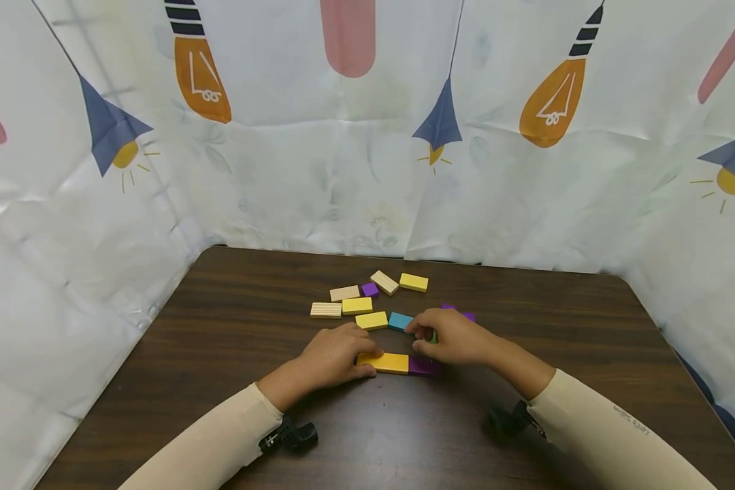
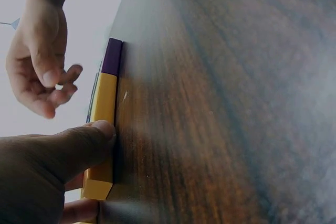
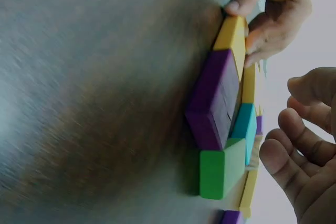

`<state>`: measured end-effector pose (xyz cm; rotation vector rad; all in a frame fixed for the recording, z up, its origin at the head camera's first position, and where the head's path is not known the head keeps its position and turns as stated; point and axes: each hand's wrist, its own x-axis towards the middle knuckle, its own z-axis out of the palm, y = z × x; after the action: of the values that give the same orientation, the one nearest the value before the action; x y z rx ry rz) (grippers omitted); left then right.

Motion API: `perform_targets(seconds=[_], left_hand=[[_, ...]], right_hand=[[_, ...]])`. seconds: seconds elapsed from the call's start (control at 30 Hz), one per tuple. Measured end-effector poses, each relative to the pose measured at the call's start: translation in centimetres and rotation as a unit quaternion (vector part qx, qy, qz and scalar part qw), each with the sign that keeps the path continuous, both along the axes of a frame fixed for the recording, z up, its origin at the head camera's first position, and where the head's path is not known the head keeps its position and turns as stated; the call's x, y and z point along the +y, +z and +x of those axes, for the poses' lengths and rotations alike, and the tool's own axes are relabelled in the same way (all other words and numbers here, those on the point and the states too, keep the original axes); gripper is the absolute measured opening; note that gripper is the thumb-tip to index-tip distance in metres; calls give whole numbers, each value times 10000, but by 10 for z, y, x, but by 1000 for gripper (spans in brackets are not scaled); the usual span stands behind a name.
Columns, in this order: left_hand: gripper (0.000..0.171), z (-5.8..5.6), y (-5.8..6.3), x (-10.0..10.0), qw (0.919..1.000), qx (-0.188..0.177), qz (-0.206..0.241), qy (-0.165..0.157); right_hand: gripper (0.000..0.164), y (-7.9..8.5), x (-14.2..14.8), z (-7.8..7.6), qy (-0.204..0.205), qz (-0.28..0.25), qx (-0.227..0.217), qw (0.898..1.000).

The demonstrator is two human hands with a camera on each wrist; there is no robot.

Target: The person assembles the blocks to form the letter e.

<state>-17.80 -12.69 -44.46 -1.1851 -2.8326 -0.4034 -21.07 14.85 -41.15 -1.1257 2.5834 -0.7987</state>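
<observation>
A yellow block lies end to end with a dark purple block on the table. My left hand pinches the yellow block near its left end, thumb on the near side and fingers behind. Over the right part of the blocks hovers my right hand, fingers loosely bent, nothing held. In the right wrist view its fingers are apart from the blocks. Below it stands a green block, mostly hidden in the head view, near a blue block.
Behind the row lie several loose blocks: a yellow block, a plain wooden block, a small purple block and others. More purple shows behind the right hand. A patterned sheet hangs along the table's far edge.
</observation>
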Motion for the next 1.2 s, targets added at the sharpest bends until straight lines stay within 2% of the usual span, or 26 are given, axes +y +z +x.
perform_targets(seconds=[0.47, 0.93, 1.2], left_hand=[[28, 0, -2, 1, 10000, -39, -48, 39], [27, 0, 0, 2, 9999, -34, -88, 49], [29, 2, -2, 3, 9998, 65, -199, 48]], right_hand=[[24, -11, 6, 23, 233, -155, -346, 9990], [26, -21, 5, 24, 494, 101, -286, 9983], [27, -25, 5, 26, 375, 133, -284, 9988]])
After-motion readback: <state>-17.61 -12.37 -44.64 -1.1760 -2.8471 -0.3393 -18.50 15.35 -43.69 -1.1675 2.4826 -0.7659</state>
